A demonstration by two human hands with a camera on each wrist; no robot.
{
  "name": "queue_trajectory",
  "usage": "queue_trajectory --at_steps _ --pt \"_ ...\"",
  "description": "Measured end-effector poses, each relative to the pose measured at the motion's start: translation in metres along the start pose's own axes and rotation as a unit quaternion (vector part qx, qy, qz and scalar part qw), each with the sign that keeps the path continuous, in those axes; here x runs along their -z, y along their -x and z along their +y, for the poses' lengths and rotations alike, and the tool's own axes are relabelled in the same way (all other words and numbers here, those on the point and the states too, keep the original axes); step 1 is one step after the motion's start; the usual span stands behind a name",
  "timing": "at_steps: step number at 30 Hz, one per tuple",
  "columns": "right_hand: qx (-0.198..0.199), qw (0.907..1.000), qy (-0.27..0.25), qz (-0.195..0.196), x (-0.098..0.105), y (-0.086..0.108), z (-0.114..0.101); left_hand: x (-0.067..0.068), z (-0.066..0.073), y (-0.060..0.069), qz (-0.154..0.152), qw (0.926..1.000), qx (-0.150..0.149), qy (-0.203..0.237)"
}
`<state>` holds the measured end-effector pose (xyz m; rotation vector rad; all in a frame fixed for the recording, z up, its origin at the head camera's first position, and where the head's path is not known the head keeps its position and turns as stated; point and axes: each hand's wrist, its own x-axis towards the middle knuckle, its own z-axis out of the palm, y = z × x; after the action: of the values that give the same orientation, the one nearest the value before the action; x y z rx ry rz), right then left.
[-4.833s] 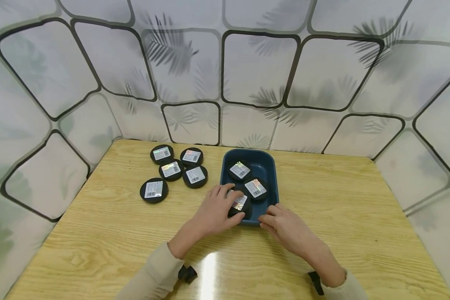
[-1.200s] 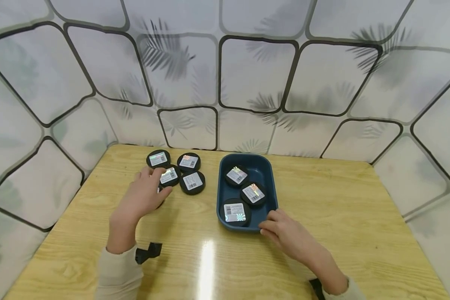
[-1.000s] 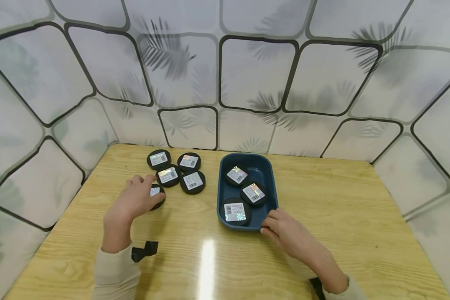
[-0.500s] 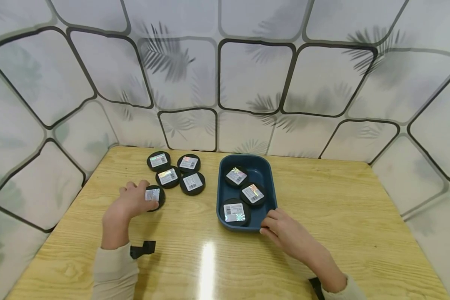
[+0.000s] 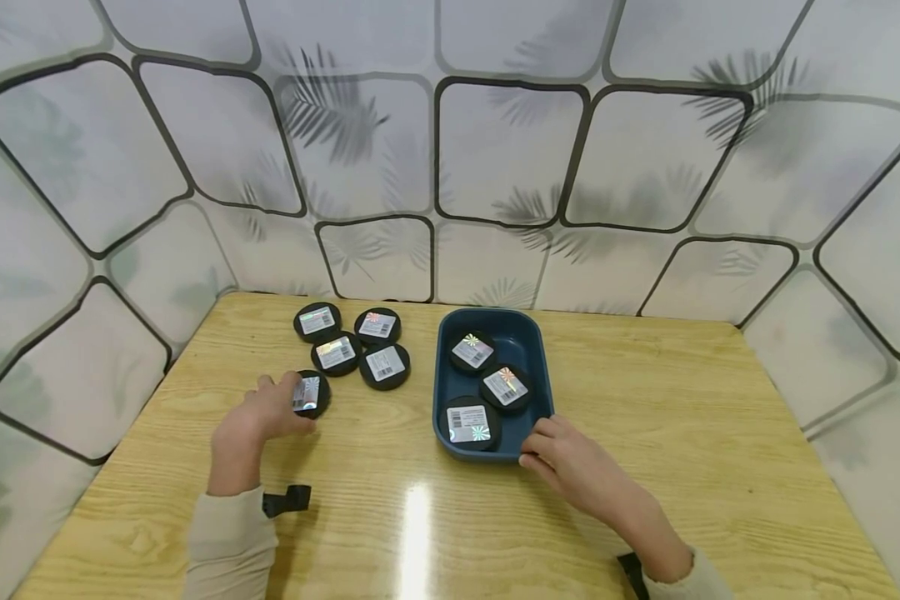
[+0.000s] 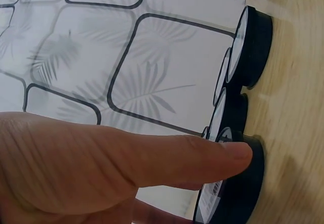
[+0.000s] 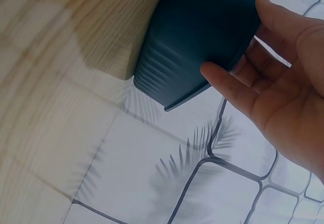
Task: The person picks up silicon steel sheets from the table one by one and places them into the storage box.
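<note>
On the left of the table, my left hand (image 5: 258, 412) lies at the left side of a flat black disc (image 5: 315, 400) with a white, shiny label. Its fingers are at the disc's far left edge and its thumb (image 6: 202, 158) is stretched straight along the near side; whether it touches is unclear. Several similar labelled discs (image 5: 385, 366) lie just beyond. A blue rectangular tray (image 5: 517, 329) stands in the middle with 3 discs inside, the nearest being a labelled disc (image 5: 470, 423). My right hand (image 5: 570, 462) pinches the tray's near right corner by the rim.
The wooden table (image 5: 667, 400) extends to both sides and in front of the tray. Along its back and sides stands a patterned white wall (image 5: 510, 150). Black straps hang at both wrists, such as the left strap (image 5: 288, 500).
My left hand let go of a disc in the tray's near left corner and moved left to the disc nearest on the table. Its thumb has since spread nearward. My right hand stays on the tray.
</note>
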<state>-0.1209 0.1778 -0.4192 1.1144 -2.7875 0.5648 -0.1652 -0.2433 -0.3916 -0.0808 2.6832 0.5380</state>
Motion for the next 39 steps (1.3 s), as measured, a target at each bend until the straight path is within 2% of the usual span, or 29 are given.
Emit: queue_trajectory --at_steps 17,25,39 --pt "0.006 0.9999 0.004 0.014 -0.001 -0.002 0.000 -0.006 -0.001 -0.010 0.000 0.9996 0.023 0.018" --pt "-0.003 1.0000 0.001 0.002 0.001 -0.001 -0.001 -0.007 -0.001 -0.010 -0.002 0.9994 0.027 0.022" --pt "-0.004 1.0000 0.005 0.004 0.000 0.000 0.000 -0.015 0.001 -0.019 0.018 0.9997 0.013 0.009"
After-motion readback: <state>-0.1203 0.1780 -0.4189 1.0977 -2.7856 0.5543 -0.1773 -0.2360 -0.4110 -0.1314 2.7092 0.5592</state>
